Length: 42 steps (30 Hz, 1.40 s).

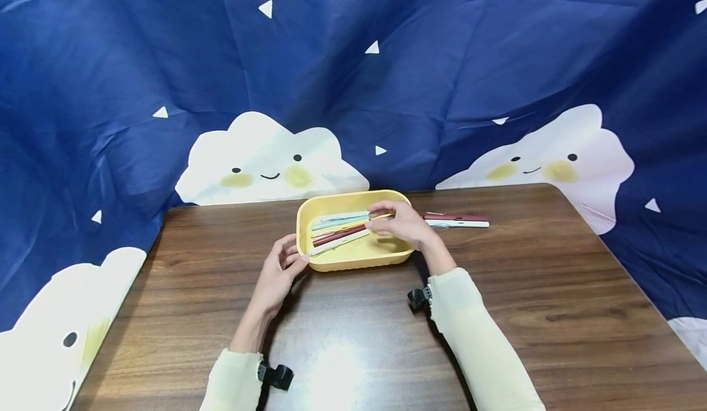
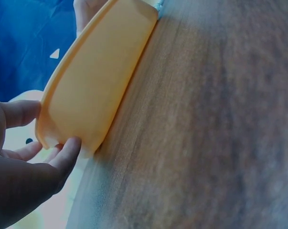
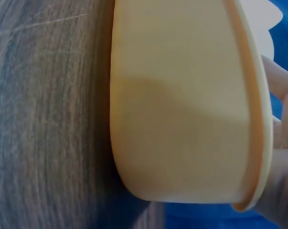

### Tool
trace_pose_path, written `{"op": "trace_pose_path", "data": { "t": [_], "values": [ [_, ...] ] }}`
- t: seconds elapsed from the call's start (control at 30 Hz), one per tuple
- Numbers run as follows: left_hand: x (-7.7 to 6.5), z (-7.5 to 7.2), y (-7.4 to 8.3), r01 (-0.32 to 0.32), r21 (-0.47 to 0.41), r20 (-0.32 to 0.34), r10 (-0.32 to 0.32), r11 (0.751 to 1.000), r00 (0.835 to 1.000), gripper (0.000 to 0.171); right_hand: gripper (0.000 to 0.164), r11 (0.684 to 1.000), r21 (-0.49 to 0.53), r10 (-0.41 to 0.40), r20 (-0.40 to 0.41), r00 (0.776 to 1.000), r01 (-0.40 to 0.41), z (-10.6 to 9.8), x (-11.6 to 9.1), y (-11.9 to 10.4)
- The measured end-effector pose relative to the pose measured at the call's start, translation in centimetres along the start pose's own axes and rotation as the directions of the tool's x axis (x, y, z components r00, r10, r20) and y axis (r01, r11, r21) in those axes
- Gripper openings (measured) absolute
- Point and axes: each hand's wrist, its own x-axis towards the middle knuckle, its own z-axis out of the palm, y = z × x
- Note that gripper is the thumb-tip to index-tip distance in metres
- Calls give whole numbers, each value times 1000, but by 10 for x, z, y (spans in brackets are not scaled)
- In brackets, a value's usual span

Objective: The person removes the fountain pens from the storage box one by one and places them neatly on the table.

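Note:
A yellow plastic basket [image 1: 386,248] stands on the table, holding several slim pens in teal, yellow, dark red and white. My left hand [image 1: 278,276] grips its left end, and the left wrist view shows the thumb [image 2: 69,150] against the outer wall with fingers around the rim. Over the right half of the basket is my right hand [image 1: 403,221], reaching in past the near rim. Its thumb and forefinger are apart, close to the right ends of the pens. The basket wall hides the fingertips in the right wrist view.
Right of the basket, a dark red pen [image 1: 458,217] and a white pen [image 1: 464,224] lie side by side on the wooden table [image 1: 552,313]. A blue cloth [image 1: 420,92] with clouds hangs behind the table's far edge.

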Motion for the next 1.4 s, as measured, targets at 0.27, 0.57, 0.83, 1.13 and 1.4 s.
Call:
{"op": "trace_pose_path", "data": {
  "t": [0.27,0.57,0.83,1.13,1.4],
  "values": [
    [1,-1,0,-16,4,5,16,1000,1000,58,41,996,-85,-34,23,999,35,5,8,8],
    [0,0,0,-11,-5,6,11,1000,1000,59,28,978,-207,-13,39,999,21,11,11,10],
    [-1,0,0,-8,1,3,8,1000,1000,59,27,956,-293,-7,10,1000,9,15,12,10],
    [-1,0,0,-12,-13,3,12,1000,1000,58,29,930,-368,2,6,1000,0,18,17,11],
    [0,0,-1,-11,-17,3,11,1000,1000,57,17,884,-468,-2,-7,1000,-2,20,21,12]
  ]
}}
